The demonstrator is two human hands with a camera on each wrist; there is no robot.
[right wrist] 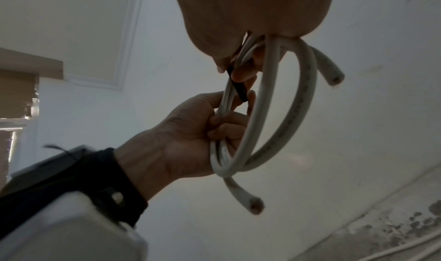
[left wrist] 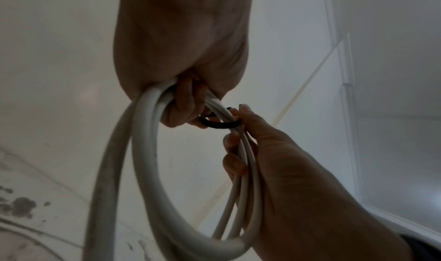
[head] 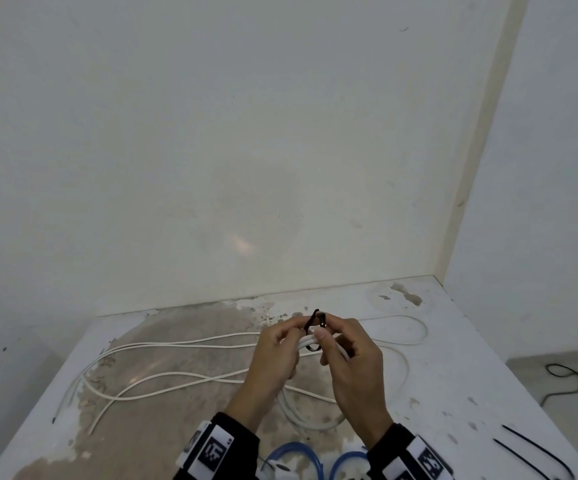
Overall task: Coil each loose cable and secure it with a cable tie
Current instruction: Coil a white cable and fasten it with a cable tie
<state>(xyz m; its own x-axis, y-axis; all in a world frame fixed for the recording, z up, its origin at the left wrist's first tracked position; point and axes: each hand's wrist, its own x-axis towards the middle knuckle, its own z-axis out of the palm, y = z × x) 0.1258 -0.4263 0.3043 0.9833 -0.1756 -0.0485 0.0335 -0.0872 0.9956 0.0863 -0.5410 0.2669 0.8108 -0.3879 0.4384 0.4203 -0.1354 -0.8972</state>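
A coiled white cable (head: 305, 342) is held up over the table between both hands. My left hand (head: 299, 330) curls its fingers round the coil (left wrist: 145, 152) and pinches one end of a black cable tie (head: 316, 321). My right hand (head: 322, 332) grips the coil's other side and pinches the tie's other end. The tie loops around the bundled strands (left wrist: 218, 124) and shows as a dark strip in the right wrist view (right wrist: 239, 88). Two cut cable ends (right wrist: 334, 78) stick out of the coil. The rest of the coil hangs below the hands (head: 298, 415).
Long loose white cables (head: 176, 342) sprawl across the stained white table (head: 453, 375). Blue coiled cables (head: 292, 453) lie at the near edge. Spare black cable ties (head: 531, 448) lie at the near right. A black cord (head: 566, 377) is on the floor at right. Walls close the back and right.
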